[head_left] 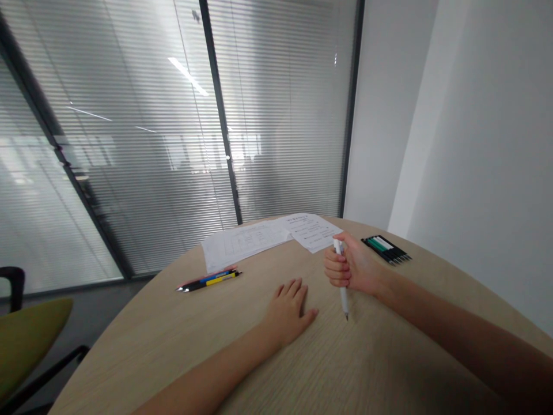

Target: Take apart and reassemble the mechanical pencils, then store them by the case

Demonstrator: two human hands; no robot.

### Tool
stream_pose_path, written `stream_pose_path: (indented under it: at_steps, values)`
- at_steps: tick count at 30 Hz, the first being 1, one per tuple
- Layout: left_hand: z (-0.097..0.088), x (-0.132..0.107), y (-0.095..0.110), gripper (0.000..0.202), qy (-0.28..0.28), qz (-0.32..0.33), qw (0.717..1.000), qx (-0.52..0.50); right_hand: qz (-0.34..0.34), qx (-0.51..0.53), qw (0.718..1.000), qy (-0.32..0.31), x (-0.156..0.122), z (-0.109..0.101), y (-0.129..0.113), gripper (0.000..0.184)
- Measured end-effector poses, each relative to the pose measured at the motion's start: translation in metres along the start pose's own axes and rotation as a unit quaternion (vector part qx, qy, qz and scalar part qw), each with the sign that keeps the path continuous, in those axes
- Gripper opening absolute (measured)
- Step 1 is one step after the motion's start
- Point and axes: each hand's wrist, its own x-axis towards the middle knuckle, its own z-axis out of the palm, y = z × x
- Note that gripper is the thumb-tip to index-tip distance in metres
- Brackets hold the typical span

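Observation:
A white pen (344, 300) stands nearly upright in my right hand (348, 265), its dark tip pointing down at the table. The fingers wrap round the barrel, and the thumb rests by its top end. My left hand (288, 311) lies flat on the wooden table (242, 323), palm down with fingers stretched out, holding nothing. Left of it lie several pens side by side, among them a yellow and black pen (213, 280) and a blue one (216, 275). Beyond my right hand is a flat set of dark pens or refills (386, 249) with a green and white label.
Printed paper sheets (246, 242) lie along the table's far side, one more sheet (313, 231) overlapping them at the right. A green chair (32, 334) with black arms stands at the left. Behind the table are a glass partition with blinds (285, 115) and a white wall (484, 161).

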Motion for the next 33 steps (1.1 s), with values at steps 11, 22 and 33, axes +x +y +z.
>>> stream_pose_path:
  at_steps: [11,22,33]
  values:
    - [0.0001,-0.0001,-0.0005,0.054,0.006,0.003,1.000,0.001,0.025,-0.027,0.999,-0.015,0.0006,0.0022,0.0014,0.060]
    - [-0.0028,-0.0006,0.0024,0.054,0.003,0.002,1.000,0.007,-0.009,-0.015,1.000,0.010,0.0035,-0.0020,0.0047,0.049]
    - [-0.0013,-0.0010,0.0011,0.054,0.007,0.008,1.000,0.007,0.028,-0.031,0.999,0.014,0.0057,-0.0060,0.0068,0.061]
